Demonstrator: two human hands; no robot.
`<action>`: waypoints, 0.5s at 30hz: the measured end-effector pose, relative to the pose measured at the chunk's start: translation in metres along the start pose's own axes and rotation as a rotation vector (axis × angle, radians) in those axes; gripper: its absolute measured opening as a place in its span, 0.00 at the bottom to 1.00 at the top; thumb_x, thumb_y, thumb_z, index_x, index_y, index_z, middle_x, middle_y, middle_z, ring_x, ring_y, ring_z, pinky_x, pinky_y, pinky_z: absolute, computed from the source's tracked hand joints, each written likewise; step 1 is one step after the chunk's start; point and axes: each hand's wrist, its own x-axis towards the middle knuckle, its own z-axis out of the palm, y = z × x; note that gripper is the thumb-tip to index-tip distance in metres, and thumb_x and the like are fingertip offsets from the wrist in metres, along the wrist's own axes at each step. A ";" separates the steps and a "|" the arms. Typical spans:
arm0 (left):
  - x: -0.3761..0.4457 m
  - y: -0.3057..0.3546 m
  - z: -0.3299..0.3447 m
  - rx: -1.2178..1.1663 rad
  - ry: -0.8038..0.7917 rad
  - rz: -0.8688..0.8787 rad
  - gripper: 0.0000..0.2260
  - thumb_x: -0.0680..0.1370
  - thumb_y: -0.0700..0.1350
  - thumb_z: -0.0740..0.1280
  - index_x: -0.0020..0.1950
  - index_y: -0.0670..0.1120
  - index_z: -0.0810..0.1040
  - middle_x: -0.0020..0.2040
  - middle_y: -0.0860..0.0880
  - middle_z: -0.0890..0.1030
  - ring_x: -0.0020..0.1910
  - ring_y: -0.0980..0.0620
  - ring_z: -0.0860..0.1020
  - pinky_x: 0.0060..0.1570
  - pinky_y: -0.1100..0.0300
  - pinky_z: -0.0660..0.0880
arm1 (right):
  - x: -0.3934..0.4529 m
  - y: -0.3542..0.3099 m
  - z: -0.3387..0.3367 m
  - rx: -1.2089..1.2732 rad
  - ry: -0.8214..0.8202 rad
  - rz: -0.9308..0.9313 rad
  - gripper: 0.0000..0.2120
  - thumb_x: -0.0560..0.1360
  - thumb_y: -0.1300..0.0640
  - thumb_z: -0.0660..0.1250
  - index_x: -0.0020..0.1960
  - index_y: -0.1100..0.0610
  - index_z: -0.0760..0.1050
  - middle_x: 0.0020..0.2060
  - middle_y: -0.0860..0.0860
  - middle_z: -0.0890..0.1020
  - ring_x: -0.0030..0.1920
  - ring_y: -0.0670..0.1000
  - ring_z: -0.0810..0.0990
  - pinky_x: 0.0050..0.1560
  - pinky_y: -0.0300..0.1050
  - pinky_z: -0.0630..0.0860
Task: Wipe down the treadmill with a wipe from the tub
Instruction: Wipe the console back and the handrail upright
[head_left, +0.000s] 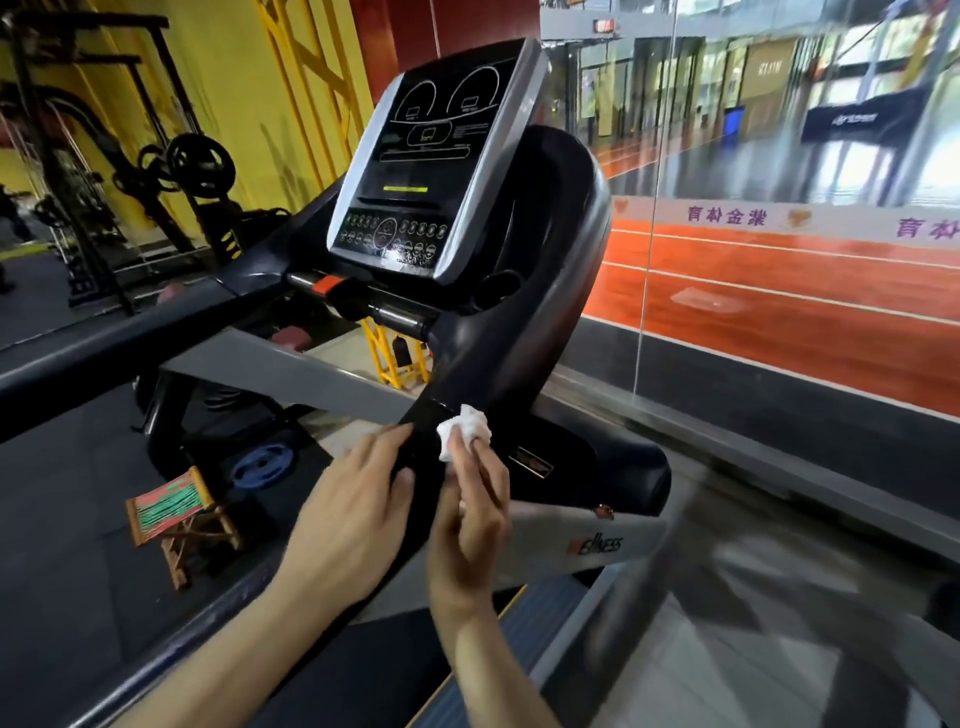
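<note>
The right hand (470, 512) pinches a crumpled white wipe (464, 431) between thumb and fingertips and presses it against the black handrail (426, 447) of the treadmill (524, 291); that grip is closed on the wipe. Just to the left of it, the left hand (358, 512) curls its fingers around the same rail, apparently steadying it.

The wipe is already out and working, so the fetching step looks done. Wiping seems to be underway on this rail. Above and beyond the grip, the console (421, 166) shows a faint wet-looking sheen near its buttons, though whether it has been wiped cannot be told. The other rail, far left of the grip, and the belt below it probably remain.

The tub is nowhere in view. The belt is cut off and blurred, and the underside of the rail is hidden by both hands.
</note>
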 end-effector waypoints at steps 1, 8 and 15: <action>0.012 0.008 0.007 0.009 -0.016 0.039 0.24 0.83 0.55 0.52 0.79 0.51 0.65 0.76 0.52 0.69 0.74 0.51 0.67 0.72 0.56 0.64 | 0.013 0.009 -0.001 0.004 -0.007 -0.018 0.20 0.81 0.66 0.64 0.70 0.53 0.77 0.69 0.51 0.75 0.71 0.51 0.73 0.69 0.53 0.73; 0.027 0.025 0.024 0.067 0.017 0.057 0.27 0.83 0.52 0.52 0.81 0.46 0.62 0.81 0.49 0.61 0.79 0.48 0.62 0.77 0.53 0.62 | 0.170 0.065 -0.006 -0.130 0.096 0.057 0.20 0.79 0.72 0.61 0.68 0.62 0.77 0.66 0.56 0.80 0.69 0.55 0.77 0.69 0.54 0.73; 0.028 0.026 0.027 0.161 0.027 0.081 0.25 0.85 0.49 0.52 0.82 0.45 0.60 0.82 0.49 0.60 0.79 0.50 0.61 0.78 0.56 0.59 | 0.180 0.073 -0.019 -0.061 0.096 0.133 0.21 0.78 0.72 0.63 0.68 0.59 0.78 0.59 0.56 0.82 0.62 0.54 0.81 0.64 0.48 0.76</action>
